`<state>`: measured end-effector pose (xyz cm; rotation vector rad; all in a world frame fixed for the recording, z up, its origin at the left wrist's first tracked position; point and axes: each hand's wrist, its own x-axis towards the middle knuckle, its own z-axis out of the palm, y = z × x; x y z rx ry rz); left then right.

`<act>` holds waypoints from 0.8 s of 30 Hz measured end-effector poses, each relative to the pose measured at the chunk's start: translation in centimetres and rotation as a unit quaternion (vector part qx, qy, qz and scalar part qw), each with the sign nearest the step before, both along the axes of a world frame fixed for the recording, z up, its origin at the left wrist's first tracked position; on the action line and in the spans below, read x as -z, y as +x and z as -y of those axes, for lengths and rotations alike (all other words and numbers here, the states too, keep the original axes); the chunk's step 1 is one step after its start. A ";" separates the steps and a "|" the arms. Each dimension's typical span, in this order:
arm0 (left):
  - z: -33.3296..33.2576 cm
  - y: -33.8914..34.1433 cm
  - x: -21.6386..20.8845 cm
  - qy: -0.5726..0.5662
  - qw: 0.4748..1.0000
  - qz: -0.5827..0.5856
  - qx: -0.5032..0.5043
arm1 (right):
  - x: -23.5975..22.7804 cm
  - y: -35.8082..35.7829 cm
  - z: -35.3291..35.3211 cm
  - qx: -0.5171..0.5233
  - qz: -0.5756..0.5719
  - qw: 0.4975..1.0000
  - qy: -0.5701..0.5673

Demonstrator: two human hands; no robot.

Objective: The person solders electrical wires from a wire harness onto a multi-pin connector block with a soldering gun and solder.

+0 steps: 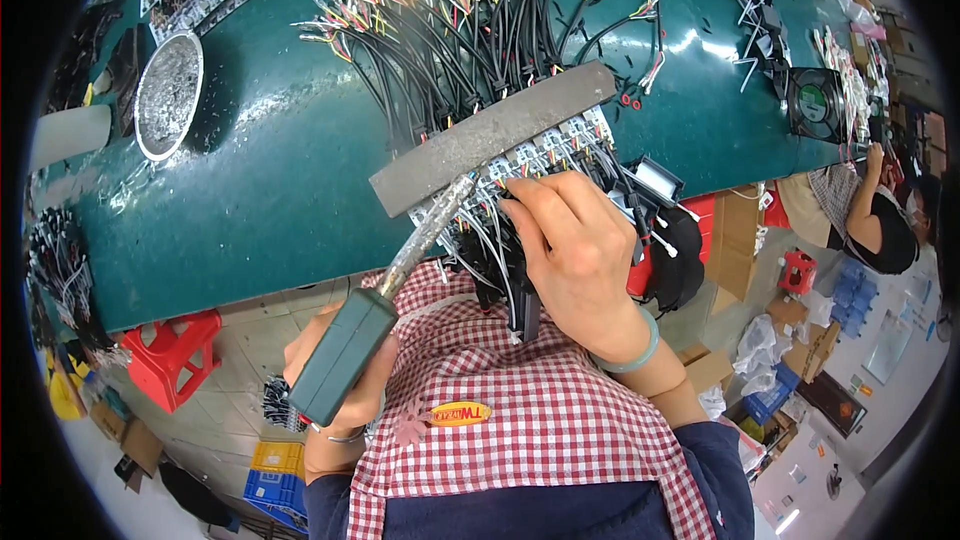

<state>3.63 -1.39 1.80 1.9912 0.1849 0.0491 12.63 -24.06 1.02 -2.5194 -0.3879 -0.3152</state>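
Observation:
My left hand (374, 382) is closed round the green handle of a soldering iron (343, 358). The iron's tip meets a row of small circuit boards (527, 152) near the table's front edge. My right hand (578, 250) bends over the same boards, thumb and forefinger pinched on a thin wire (508, 183) close to the tip. Across the boards and cables lies a long grey bar (495, 138). Black cables (440, 70) with stripped, coloured ends fan out beyond it. More wires and black parts hang over the edge below my right hand.
On the green table (290, 180), a round bowl (168, 95) of grey bits stands at the left. A black fan (815, 103) and black housings lie at the right. A red stool (173, 358) is at the lower left. Another person (880, 230) sits at the far right.

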 end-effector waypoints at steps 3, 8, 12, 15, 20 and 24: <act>0.0 1.2 -0.6 0.048 0.993 0.078 0.078 | 0.1 0.0 0.0 -0.003 0.005 1.000 0.004; -0.4 1.6 -0.7 0.071 0.988 0.059 0.125 | 0.2 0.1 0.1 -0.007 0.013 1.000 0.011; -0.3 2.1 -0.7 0.061 0.988 0.053 0.129 | -0.2 0.0 -0.1 0.004 -0.008 1.000 0.014; -0.2 2.2 -0.4 0.080 0.982 0.093 0.144 | -0.2 0.0 -0.1 0.005 -0.010 1.000 0.017; -0.3 2.0 -0.4 0.061 0.988 0.036 0.141 | 0.1 -0.1 0.0 0.001 0.004 1.000 0.009; -0.3 2.0 -0.7 0.056 0.988 0.027 0.141 | 0.2 0.0 0.1 -0.006 0.012 1.000 0.007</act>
